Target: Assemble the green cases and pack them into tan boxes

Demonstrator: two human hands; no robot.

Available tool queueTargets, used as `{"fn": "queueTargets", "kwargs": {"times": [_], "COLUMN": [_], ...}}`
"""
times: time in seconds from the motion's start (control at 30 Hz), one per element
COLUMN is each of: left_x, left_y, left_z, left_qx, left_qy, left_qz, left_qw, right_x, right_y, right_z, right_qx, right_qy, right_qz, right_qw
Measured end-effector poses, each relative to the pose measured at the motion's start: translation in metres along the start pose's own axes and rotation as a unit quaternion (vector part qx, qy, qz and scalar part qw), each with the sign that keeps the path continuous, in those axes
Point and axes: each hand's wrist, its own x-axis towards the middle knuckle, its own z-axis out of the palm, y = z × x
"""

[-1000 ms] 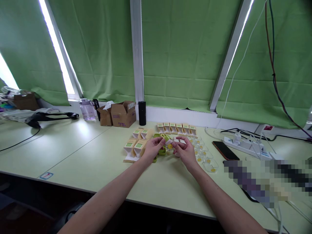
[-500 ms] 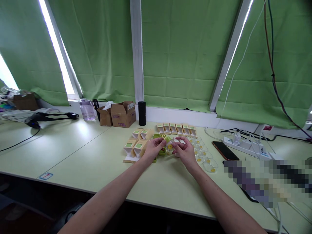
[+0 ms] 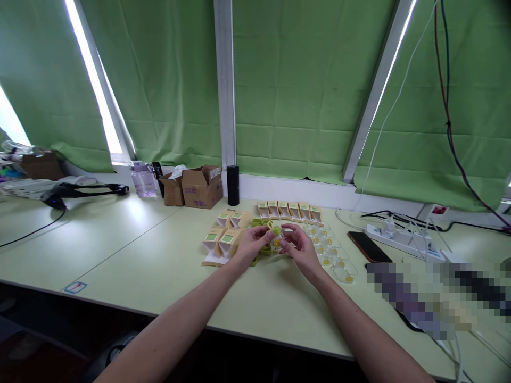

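Black device [image 3: 66, 190]: far left of the left fingers, on the pale counter [image 3: 159, 266].
Purple bottle [image 3: 142, 181]: upright, left of and beyond the left fingers.
Brown boxes [image 3: 202, 189]: two, open, beyond the left fingers and to their left.
Near cartons [image 3: 220, 238]: beige with green panels, just left of the left fingers.
Black cylinder [image 3: 232, 186]: standing beyond the left fingers, slightly to their left.
Left hand [image 3: 250, 246]: thumb and fingers pinching the small piece by its green end.
Green parts [image 3: 265, 249]: below and beside the left fingertips, partly hidden.
Small piece [image 3: 276, 232]: between both hands' fingertips; green top, pale loop, clear body with yellow inside.
Back cartons [image 3: 289, 211]: a row beyond the fingers.
Right hand [image 3: 301, 251]: thumb and forefinger pinching the clear body from the right.
Clear pieces [image 3: 333, 252]: yellow-spotted, lying just right of the right fingers.
Phone [image 3: 369, 246]: farther right of them.
Power strip [image 3: 405, 241]: rightmost, past the phone.
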Motion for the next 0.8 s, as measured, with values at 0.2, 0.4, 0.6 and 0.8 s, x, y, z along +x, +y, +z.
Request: {"fn": "queueTargets", "kwargs": {"times": [0.2,0.4,0.6,0.8], "left_x": [0.0009,-0.0003,-0.0011,-0.0008], "left_y": [-0.0026,-0.0030,-0.0020,-0.0017], "left_z": [-0.0016,-0.0026,-0.0021,-0.0017], "left_qx": [0.001,0.007,0.019,0.017], "left_qy": [0.000,-0.004,-0.008,-0.007], "left_qz": [0.002,0.015,0.013,0.017], "left_qw": [1.000,1.000,1.000,1.000], "right_x": [-0.0010,-0.0010,-0.0021,-0.0022], "right_y": [0.0019,0.0039,0.0021,0.0003], "right_z": [-0.0002,0.0006,0.0019,0.0033], "right_qx": [-0.019,-0.017,-0.011,-0.005], "right_qy": [-0.029,-0.035,-0.034,-0.029], "right_qz": [-0.011,-0.011,-0.013,-0.013], "right_qw": [0.999,0.999,0.999,0.999]}}
